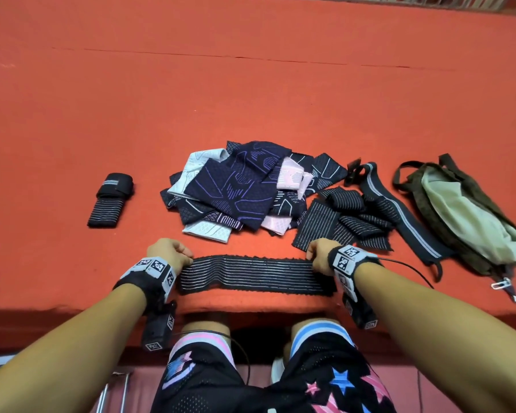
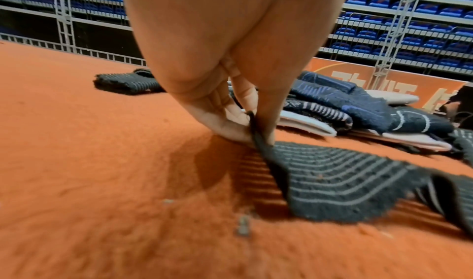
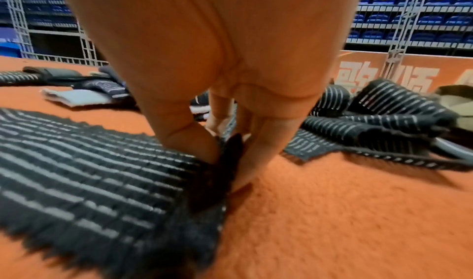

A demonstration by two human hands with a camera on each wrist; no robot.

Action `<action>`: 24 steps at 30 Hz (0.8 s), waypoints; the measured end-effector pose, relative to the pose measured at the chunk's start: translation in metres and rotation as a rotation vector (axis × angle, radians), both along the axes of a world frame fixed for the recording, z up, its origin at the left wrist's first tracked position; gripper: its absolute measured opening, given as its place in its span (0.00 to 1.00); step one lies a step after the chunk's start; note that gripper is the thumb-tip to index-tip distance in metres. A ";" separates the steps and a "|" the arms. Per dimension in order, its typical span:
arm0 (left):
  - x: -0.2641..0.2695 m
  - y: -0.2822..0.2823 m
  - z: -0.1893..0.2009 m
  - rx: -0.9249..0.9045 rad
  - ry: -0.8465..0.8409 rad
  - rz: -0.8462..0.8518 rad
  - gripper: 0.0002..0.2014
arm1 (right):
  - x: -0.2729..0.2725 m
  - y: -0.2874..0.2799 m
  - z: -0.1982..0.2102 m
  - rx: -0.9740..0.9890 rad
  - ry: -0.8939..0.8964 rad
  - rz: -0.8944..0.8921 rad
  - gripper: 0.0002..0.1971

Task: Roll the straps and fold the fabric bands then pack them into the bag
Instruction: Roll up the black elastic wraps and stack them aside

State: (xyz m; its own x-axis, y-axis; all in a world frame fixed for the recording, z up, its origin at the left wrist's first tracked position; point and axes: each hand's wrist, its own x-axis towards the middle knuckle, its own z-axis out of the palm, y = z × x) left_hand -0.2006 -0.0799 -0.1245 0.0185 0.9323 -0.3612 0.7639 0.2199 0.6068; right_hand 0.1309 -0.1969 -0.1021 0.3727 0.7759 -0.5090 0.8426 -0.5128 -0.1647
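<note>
Stretched flat along the near edge of the orange counter (image 1: 251, 84), a black strap (image 1: 252, 274) with thin grey lines lies between our two hands. Our left hand (image 1: 169, 253) pinches the strap's left end between thumb and fingers (image 2: 225, 121), lifting that edge slightly off the felt-like surface; our right hand (image 1: 320, 254) grips the opposite end the same way, thumb and fingers (image 3: 258, 162) closed on the dark fabric. Both wrists carry grey bands with black-and-white markers.

Beyond the strap, at the centre of the counter, we see a loose pile of fabric bands (image 1: 236, 189) in navy, purple, pale pink and light grey, overlapping one another. Just to its right sits a tangle of more striped straps (image 1: 349, 222), with a longer black belt (image 1: 399, 216) edged in grey running beside them. Farther right, an olive-brown bag (image 1: 465, 222) lies open on its side, its pale lining showing and a zip pull hanging toward the counter's edge. Well apart on the left, one rolled strap (image 1: 111, 201) rests alone.

In the wrist views, rows of blue seats (image 2: 422, 10) fill the background.
</note>
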 end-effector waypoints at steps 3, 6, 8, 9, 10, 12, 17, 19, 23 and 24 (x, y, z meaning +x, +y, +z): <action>-0.008 0.000 0.000 -0.006 -0.027 0.019 0.08 | 0.012 -0.002 -0.001 0.065 0.069 -0.040 0.14; -0.011 0.001 -0.003 -0.011 -0.050 0.049 0.07 | 0.017 0.000 0.002 0.121 0.055 -0.059 0.17; -0.011 0.001 -0.004 -0.012 -0.062 0.070 0.07 | 0.017 0.002 0.001 0.140 0.052 -0.069 0.13; -0.011 0.001 -0.003 -0.015 -0.067 0.082 0.08 | 0.018 0.003 0.000 0.145 0.053 -0.069 0.09; -0.010 0.003 -0.005 -0.021 -0.068 0.090 0.09 | 0.018 0.003 -0.001 0.144 0.055 -0.064 0.07; -0.009 0.003 -0.005 -0.039 -0.049 0.102 0.11 | 0.021 0.002 -0.004 0.138 0.045 -0.039 0.10; -0.007 0.004 -0.003 -0.048 0.043 0.036 0.10 | 0.030 0.002 0.001 0.110 -0.098 -0.007 0.38; -0.006 0.003 -0.003 -0.040 0.050 0.018 0.09 | 0.031 0.002 -0.001 0.151 -0.100 -0.053 0.36; -0.006 0.002 -0.004 -0.040 0.049 0.035 0.08 | 0.028 0.005 -0.007 0.201 -0.065 -0.133 0.29; -0.007 0.003 -0.004 -0.043 0.041 0.058 0.09 | 0.024 0.005 -0.008 0.193 -0.088 -0.138 0.29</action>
State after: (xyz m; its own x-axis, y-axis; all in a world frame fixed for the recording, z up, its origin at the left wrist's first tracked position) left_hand -0.2078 -0.0772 -0.1287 -0.0511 0.9151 -0.3999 0.7733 0.2897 0.5640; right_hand 0.1554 -0.1922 -0.1101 0.5184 0.7942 -0.3171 0.7821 -0.5903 -0.2000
